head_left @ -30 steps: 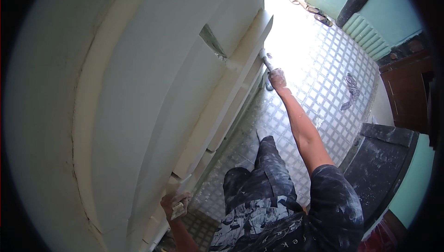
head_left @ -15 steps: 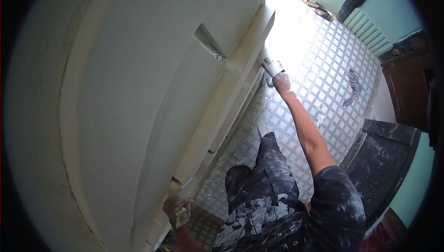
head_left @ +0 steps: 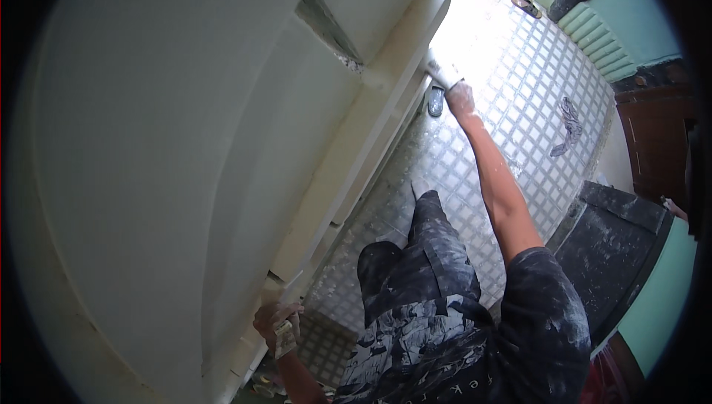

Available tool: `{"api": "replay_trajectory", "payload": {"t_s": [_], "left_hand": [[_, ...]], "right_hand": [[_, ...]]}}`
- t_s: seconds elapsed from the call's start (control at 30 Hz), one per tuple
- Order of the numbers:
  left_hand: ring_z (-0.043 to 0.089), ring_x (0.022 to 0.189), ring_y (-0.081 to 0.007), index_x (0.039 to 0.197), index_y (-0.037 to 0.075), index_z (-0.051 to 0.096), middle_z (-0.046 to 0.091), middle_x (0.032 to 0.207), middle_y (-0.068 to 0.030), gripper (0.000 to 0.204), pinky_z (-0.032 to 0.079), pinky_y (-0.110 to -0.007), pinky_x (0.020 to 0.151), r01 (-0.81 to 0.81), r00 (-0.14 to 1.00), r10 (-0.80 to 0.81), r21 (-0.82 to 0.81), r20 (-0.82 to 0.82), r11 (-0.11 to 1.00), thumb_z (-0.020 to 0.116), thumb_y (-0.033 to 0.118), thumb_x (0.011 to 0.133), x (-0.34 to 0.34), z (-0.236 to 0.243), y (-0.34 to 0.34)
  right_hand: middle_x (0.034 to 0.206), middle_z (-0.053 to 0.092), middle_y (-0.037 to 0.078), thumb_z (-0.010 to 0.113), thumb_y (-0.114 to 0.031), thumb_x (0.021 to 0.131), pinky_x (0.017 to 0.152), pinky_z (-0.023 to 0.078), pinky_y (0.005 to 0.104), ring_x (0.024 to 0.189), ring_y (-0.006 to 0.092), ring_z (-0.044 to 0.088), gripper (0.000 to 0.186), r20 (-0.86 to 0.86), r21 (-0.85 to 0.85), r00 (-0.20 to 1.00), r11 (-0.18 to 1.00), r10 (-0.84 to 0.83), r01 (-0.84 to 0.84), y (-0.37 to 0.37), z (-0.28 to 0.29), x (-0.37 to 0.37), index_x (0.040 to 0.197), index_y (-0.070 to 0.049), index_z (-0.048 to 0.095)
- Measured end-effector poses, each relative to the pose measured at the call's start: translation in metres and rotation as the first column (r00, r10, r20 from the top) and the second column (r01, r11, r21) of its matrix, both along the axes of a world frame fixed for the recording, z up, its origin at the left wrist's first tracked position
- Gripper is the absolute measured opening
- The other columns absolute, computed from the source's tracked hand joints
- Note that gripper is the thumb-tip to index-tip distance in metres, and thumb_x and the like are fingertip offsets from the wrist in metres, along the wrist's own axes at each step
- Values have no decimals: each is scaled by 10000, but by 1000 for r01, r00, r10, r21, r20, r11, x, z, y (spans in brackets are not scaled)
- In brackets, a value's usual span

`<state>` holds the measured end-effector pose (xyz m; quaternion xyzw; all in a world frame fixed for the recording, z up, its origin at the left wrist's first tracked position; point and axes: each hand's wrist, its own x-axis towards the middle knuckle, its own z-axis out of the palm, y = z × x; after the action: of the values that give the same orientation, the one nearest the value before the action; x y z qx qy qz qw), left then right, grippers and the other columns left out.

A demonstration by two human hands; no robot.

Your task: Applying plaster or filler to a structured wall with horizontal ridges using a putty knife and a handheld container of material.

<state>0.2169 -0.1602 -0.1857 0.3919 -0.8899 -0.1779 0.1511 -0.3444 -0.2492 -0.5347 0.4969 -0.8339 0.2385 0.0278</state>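
Observation:
My right arm reaches forward, and my right hand is closed round a flat, whitish-smeared putty knife. Its blade meets or nearly meets the side of the pale wall ledge; glare hides the exact contact. At the lower left, my left hand is closed on a small pale, smeared flat piece whose kind I cannot make out. That hand is beside the near end of the ledge. Above the ledge, the smooth off-white wall has a slanted recess with a rough lower edge.
On the tiled floor lie a dark oblong thing below the ledge and a crumpled cloth. Sandals lie by the bright doorway. At the right stands a dark, white-smeared panel.
My right hand has turned the putty knife toward the ledge's side, uncovering the dark oblong thing on the floor. My left hand keeps its hold. The whole view has shifted slightly.

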Motion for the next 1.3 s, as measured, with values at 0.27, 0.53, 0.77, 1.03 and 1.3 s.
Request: {"api": "replay_trajectory", "payload": {"t_s": [0.27, 0.53, 0.77, 1.03, 1.3], "left_hand": [[638, 571, -147, 824, 147, 673, 668, 666, 1, 215, 509, -242, 537, 38, 998, -42, -79, -48, 996, 671, 6, 662, 8, -7, 0], [645, 614, -154, 806, 135, 682, 668, 682, -1, 218, 518, -254, 553, 21, 992, -15, 46, -122, 999, 671, -4, 638, 9, -6, -1], [657, 595, -172, 829, 123, 683, 680, 705, -27, 132, 536, -262, 553, -23, 966, 63, 161, -249, 987, 674, 111, 697, 12, -13, -1], [661, 615, -149, 813, 141, 657, 683, 705, 13, 63, 535, -263, 585, -33, 999, 36, 93, -31, 995, 660, 119, 754, 9, -6, 1], [656, 636, -131, 821, 168, 661, 686, 720, 35, 67, 523, -253, 623, -19, 983, 36, 99, -179, 995, 649, 111, 789, -2, -1, -3]], "right_hand": [[599, 611, 180, 555, -57, 698, 556, 511, 461, 558, 368, 621, 150, 108, -54, 985, 988, -136, 143, 0, 7, 16, 557, -36, 605], [706, 641, 219, 540, -96, 764, 615, 538, 431, 646, 369, 656, 172, 148, 80, 810, 824, -567, 561, -3, 26, 24, 686, 6, 654], [614, 618, 166, 554, -69, 731, 537, 522, 414, 564, 314, 642, 144, -69, 69, 994, 994, -85, 89, 9, 34, 25, 611, -30, 622], [825, 638, 282, 550, -158, 804, 770, 500, 483, 803, 439, 630, 234, 324, 64, 848, 904, -419, 422, -15, 13, -7, 819, 53, 652], [1201, 577, 252, 530, 30, 788, 950, 448, 328, 1139, 313, 566, 449, 901, -416, 205, 634, 382, 651, -8, -30, -2, 1228, 112, 497]]}}
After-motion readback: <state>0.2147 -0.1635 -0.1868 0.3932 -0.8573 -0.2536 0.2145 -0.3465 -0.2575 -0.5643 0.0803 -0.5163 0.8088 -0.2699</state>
